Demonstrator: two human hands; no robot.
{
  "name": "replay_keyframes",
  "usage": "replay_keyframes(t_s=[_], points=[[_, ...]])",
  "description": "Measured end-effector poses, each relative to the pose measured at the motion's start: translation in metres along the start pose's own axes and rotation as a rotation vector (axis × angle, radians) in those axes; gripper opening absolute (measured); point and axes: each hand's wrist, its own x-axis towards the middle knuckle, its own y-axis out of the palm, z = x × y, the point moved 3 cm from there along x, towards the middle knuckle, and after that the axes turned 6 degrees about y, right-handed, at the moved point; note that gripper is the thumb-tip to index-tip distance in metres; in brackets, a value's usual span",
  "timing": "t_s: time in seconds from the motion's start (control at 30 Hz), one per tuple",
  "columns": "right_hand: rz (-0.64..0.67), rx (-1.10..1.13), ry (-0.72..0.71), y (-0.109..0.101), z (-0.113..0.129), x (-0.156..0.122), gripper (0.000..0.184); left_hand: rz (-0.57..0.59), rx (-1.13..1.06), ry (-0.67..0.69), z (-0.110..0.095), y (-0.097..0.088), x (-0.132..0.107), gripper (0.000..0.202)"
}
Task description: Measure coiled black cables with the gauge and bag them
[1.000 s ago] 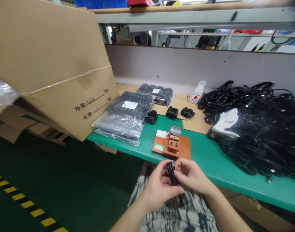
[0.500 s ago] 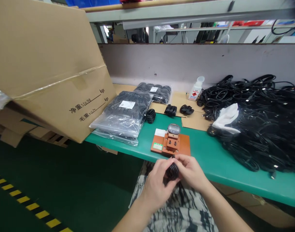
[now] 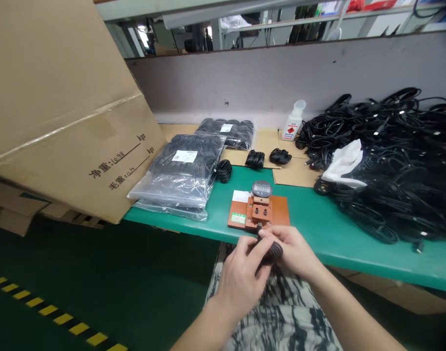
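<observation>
Both hands hold a small coiled black cable [image 3: 273,252] just in front of the green table's near edge. My left hand [image 3: 242,275] pinches the coil from the left. My right hand [image 3: 295,251] wraps round it from the right. One cable end sticks up towards an orange fixture [image 3: 258,213] with a round digital gauge [image 3: 261,188] on top, which stands on the table right behind my fingers.
A big tilted cardboard box [image 3: 62,107] fills the left. Bagged cables [image 3: 182,170] lie beside it. Three small coils [image 3: 255,159] and a white bottle [image 3: 292,127] sit further back. A heap of loose black cables [image 3: 391,161] with a white cloth [image 3: 343,165] covers the right.
My hands have lifted the coil up and forward, from my lap to the table edge by the orange fixture. The coil has turned in my fingers. The camera tilted down.
</observation>
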Motion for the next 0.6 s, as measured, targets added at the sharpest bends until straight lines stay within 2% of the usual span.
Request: replay_keyframes(t_s=[0.23, 0.37, 0.5, 0.6], points=[[-0.121, 0.082, -0.005, -0.003, -0.007, 0.001, 0.038, 0.058, -0.009, -0.025, -0.001, -0.003, 0.002, 0.058], [-0.122, 0.061, -0.026, -0.001, -0.005, -0.002, 0.034, 0.028, -0.100, -0.050, 0.001, -0.003, 0.000, 0.055], [-0.084, 0.038, -0.060, 0.000, 0.000, -0.004, 0.034, 0.002, -0.331, -0.145, 0.003, -0.002, -0.007, 0.058], [-0.058, 0.036, -0.069, -0.001, 0.001, -0.005, 0.037, -0.095, -0.690, -0.349, 0.009, -0.001, -0.012, 0.050]])
